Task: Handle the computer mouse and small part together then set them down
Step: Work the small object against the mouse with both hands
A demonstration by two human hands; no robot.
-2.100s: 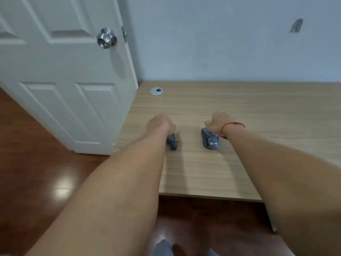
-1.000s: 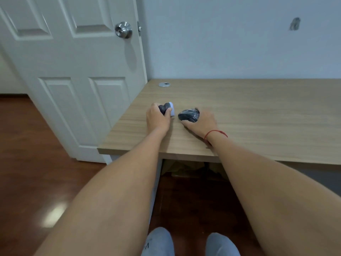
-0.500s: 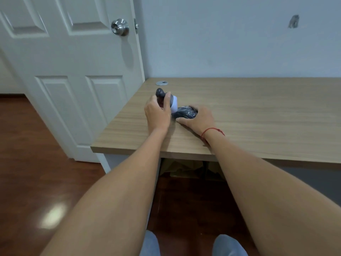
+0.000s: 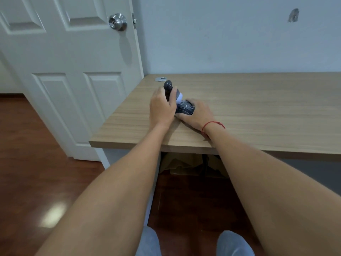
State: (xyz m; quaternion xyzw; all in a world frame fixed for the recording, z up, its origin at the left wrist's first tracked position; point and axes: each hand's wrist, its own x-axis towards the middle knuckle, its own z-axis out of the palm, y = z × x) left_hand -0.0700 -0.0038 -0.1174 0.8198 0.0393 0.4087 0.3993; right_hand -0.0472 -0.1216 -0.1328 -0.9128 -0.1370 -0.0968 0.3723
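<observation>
My left hand [image 4: 161, 108] grips a small dark part [image 4: 168, 87] whose rounded dark end sticks up past my fingers and whose pale end points down to the right. That pale end touches the dark grey computer mouse [image 4: 185, 108]. The mouse lies on the wooden desk [image 4: 258, 108], and my right hand [image 4: 198, 115] wraps its near and right sides. Both hands sit close together near the desk's left end. A red string circles my right wrist.
A white panelled door [image 4: 73, 71] with a metal knob [image 4: 118, 22] stands left of the desk. A grey cable grommet [image 4: 160, 79] sits in the desk's back left corner. The wall runs behind; the desk's front edge and wooden floor lie below my arms.
My left hand lifted the small part and tipped it upright, bringing its pale end against the mouse. My right hand closed on the mouse. The camera view pulled back from the desk.
</observation>
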